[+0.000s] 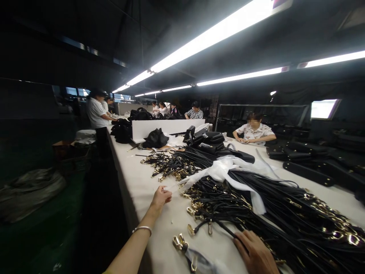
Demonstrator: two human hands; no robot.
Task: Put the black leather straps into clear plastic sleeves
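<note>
My left hand (162, 198), a metal bangle on its wrist, is closed in a pinch on the thin end of a white strip of wrapping (191, 182). The strip leads to a knotted white bunch lying over a large bundle of black straps (256, 182) with gold clasps. At the lower right, my right hand (255, 253) is closed around a single black strap (224, 227), its fingers partly hidden. That strap ends in a gold clasp (191, 229). Nearer me lies a second piece with gold clasps (180, 242) and clear wrapping.
A smaller heap of clasped straps (173, 163) lies beyond my left hand. Farther back are black cases (208, 140), a black cloth bundle (156, 139) and a white board (168, 128). A co-worker (253, 129) sits across the table; others work at the far end.
</note>
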